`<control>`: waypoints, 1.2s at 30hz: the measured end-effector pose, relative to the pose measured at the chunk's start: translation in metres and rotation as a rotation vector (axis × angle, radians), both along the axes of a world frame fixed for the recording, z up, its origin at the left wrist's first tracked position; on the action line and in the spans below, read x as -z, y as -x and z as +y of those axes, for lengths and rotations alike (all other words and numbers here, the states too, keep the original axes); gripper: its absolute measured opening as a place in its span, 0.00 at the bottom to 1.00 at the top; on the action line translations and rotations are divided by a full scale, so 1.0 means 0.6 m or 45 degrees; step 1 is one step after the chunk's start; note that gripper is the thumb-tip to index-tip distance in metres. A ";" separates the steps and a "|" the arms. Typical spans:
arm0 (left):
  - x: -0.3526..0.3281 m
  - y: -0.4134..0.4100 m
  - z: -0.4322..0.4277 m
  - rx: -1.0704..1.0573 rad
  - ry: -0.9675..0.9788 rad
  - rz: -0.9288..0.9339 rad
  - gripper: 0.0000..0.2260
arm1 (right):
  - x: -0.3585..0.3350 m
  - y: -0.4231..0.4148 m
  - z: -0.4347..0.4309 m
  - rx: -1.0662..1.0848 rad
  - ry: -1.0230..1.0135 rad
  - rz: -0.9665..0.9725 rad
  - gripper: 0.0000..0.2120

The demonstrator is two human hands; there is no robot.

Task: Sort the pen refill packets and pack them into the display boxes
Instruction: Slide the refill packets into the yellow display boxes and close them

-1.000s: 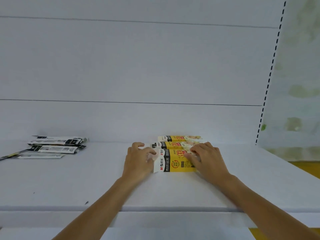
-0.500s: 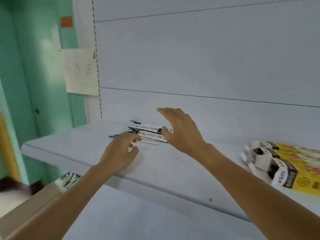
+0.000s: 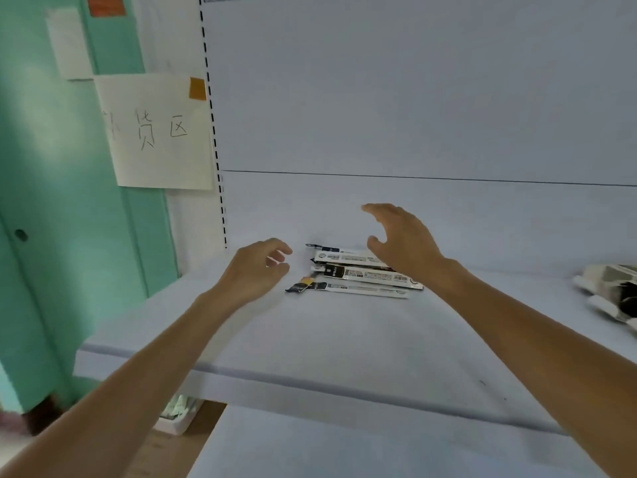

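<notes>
Two bare hands flank a small pile of pen refill packets (image 3: 362,272) on a pale shelf (image 3: 344,339).

The packets lie flat and loosely overlapped near the shelf's back left, their long axes running left to right along the shelf, with the dark header ends pointing left. The nearest packet shows a yellow patch by its header, and the print on all of them is too small to read. The left hand (image 3: 256,270) sits just left of the headers, fingers loosely curled and holding nothing. The right hand (image 3: 400,243) arches over the pile's right part, fingers spread wide and empty. Display boxes (image 3: 610,288) lie at the far right edge, blurred. A paper sign (image 3: 158,132) fixed with orange tape (image 3: 197,88) carries handwriting ending in "货区".
</notes>
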State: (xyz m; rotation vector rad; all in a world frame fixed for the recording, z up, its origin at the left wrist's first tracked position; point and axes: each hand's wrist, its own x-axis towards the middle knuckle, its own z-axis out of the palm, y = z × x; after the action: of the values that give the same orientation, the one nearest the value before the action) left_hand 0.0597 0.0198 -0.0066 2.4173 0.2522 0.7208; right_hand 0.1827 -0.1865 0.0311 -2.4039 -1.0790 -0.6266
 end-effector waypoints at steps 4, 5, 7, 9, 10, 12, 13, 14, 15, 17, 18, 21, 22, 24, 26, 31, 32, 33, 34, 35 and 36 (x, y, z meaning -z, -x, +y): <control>0.038 -0.054 -0.013 0.133 -0.313 0.456 0.12 | 0.049 -0.022 -0.035 0.133 0.337 0.502 0.28; 0.044 -0.060 -0.015 0.116 -0.469 0.555 0.14 | 0.071 -0.024 -0.042 0.128 0.406 0.535 0.25; 0.046 -0.063 -0.013 0.084 -0.650 0.545 0.12 | 0.099 -0.026 -0.051 0.120 0.365 0.451 0.18; 0.041 -0.059 -0.009 0.069 -0.649 0.441 0.08 | 0.101 -0.024 -0.052 0.133 0.350 0.291 0.12; 0.040 -0.055 -0.006 0.067 -0.598 0.406 0.06 | 0.097 -0.019 -0.050 0.137 0.397 0.243 0.11; 0.042 -0.044 0.000 0.067 -0.435 0.379 0.04 | 0.093 -0.012 -0.045 0.140 0.502 0.224 0.11; 0.044 -0.039 0.004 0.078 -0.339 0.366 0.03 | 0.092 -0.011 -0.044 0.147 0.528 0.232 0.11; 0.045 -0.032 0.008 0.102 -0.252 0.349 0.02 | 0.090 -0.010 -0.045 0.159 0.542 0.245 0.11; 0.044 -0.024 0.012 0.128 -0.184 0.346 0.04 | 0.089 -0.010 -0.047 0.169 0.543 0.251 0.11; 0.036 -0.008 0.022 0.150 -0.103 0.377 0.12 | 0.085 -0.008 -0.055 0.202 0.529 0.246 0.09; 0.030 0.001 0.028 0.144 -0.100 0.402 0.15 | 0.083 -0.007 -0.061 0.227 0.500 0.265 0.06; 0.014 0.026 0.049 0.100 -0.099 0.501 0.21 | 0.088 -0.002 -0.077 0.274 0.370 0.402 0.03; 0.010 0.033 0.055 0.101 -0.087 0.528 0.21 | 0.089 0.000 -0.080 0.280 0.337 0.440 0.03; 0.007 0.042 0.062 0.121 -0.101 0.548 0.19 | 0.089 0.002 -0.080 0.263 0.287 0.484 0.08; 0.007 0.048 0.059 0.134 -0.102 0.520 0.16 | 0.088 0.005 -0.074 0.251 0.260 0.436 0.10; 0.016 0.044 0.052 0.077 -0.083 0.349 0.12 | 0.067 0.027 -0.066 0.242 -0.035 0.062 0.07; 0.013 0.042 0.057 0.059 -0.037 0.301 0.11 | 0.062 0.032 -0.068 0.229 -0.042 0.020 0.09; 0.009 0.041 0.063 0.031 0.006 0.247 0.11 | 0.057 0.037 -0.070 0.216 -0.005 -0.021 0.11; 0.002 0.040 0.068 -0.011 0.030 0.181 0.11 | 0.056 0.040 -0.071 0.202 0.048 -0.058 0.12; -0.005 0.040 0.071 -0.056 0.033 0.095 0.12 | 0.057 0.043 -0.072 0.190 0.094 -0.090 0.13; -0.011 0.040 0.070 -0.096 0.024 -0.014 0.12 | 0.060 0.045 -0.071 0.175 0.134 -0.110 0.14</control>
State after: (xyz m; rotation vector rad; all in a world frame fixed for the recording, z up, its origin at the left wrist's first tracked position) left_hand 0.0359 0.0619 -0.0002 2.3956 0.3458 0.7617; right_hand 0.1555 -0.2294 -0.0049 -2.5802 -1.0104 -0.7433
